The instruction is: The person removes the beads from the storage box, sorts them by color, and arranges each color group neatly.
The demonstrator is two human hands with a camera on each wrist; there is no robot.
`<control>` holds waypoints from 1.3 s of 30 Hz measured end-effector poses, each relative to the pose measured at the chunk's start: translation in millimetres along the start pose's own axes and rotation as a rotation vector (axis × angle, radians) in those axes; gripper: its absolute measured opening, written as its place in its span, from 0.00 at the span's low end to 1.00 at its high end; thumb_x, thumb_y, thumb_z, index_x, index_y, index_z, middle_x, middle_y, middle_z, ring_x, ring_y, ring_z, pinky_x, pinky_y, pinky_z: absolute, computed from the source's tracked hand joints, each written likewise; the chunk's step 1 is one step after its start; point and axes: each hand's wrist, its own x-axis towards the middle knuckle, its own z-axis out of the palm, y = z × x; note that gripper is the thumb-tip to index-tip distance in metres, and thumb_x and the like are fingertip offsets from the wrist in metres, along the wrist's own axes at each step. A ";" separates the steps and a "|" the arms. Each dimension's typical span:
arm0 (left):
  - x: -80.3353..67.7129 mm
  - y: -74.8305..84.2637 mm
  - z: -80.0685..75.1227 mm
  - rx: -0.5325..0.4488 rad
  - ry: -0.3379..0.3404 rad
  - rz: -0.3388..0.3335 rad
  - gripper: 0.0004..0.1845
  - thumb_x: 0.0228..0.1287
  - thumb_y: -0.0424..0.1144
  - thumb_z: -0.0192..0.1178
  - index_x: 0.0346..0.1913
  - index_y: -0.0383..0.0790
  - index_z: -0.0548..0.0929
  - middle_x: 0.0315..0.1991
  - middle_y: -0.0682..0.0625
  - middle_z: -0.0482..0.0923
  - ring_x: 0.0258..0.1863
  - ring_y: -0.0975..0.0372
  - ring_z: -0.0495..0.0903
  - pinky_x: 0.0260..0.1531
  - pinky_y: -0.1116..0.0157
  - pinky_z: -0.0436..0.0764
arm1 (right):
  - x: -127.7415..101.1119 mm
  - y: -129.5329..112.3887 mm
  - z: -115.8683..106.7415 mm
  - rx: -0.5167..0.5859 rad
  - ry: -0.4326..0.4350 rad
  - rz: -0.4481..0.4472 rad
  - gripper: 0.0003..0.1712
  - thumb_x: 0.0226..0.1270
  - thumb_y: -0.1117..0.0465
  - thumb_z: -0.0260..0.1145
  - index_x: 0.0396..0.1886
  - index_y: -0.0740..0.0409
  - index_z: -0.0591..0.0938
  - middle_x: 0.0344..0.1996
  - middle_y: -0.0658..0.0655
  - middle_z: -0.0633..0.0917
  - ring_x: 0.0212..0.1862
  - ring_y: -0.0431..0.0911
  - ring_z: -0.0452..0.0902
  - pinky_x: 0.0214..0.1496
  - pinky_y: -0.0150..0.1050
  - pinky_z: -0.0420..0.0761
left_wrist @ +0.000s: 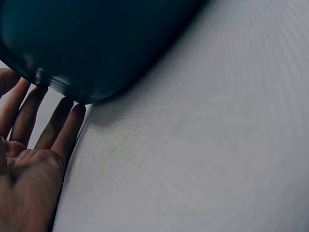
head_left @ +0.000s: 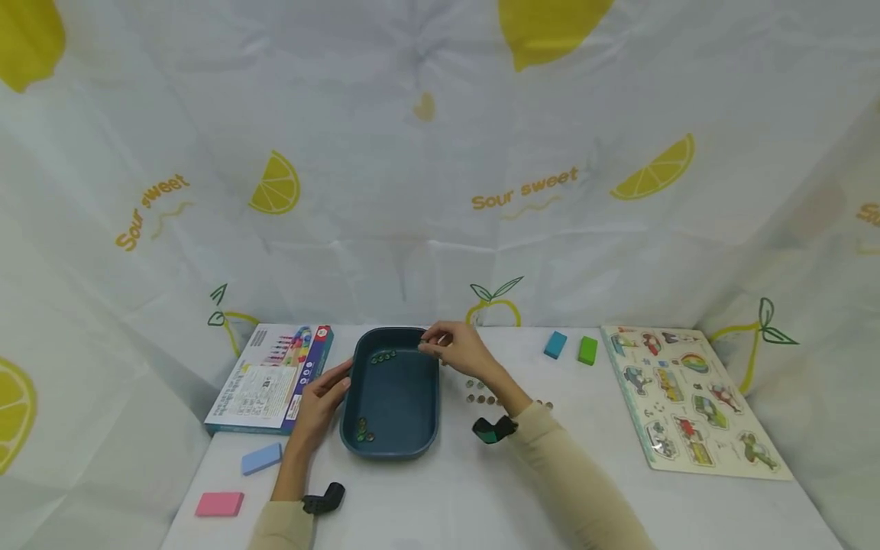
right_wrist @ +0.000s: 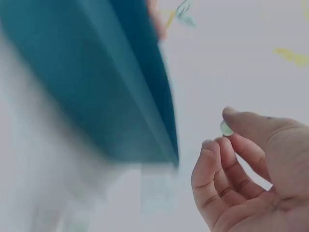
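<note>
thumb and fingertips of the right hand (head_left: 459,350) pinching a pale green marble (right_wrist: 226,128), at the upper right corner of the blue tray (head_left: 399,397), centre of the head view. left hand (head_left: 320,401): fingers extended, tips touching the tray's left side. within: green marbles (head_left: 381,358), upper left and lower left corners. beyond: loose marbles (head_left: 480,399), right of centre; flat box (head_left: 257,389), lower left; picture board (head_left: 694,405), lower right.

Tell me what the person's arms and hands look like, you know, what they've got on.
The left hand and right hand wear no gloves. The arms have plain beige long sleeves. By the left cuff is a small black angular device; by the right, a similar black angular unit showing a green patch.
</note>
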 end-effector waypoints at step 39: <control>-1.0 0.6 2.1 0.013 0.018 -0.024 0.26 0.80 0.40 0.60 0.75 0.34 0.74 0.73 0.46 0.79 0.65 0.75 0.81 0.64 0.76 0.81 | -52.3 60.5 -68.6 -0.057 0.039 0.101 0.15 0.78 0.55 0.68 0.54 0.60 0.89 0.43 0.61 0.90 0.41 0.56 0.84 0.38 0.34 0.81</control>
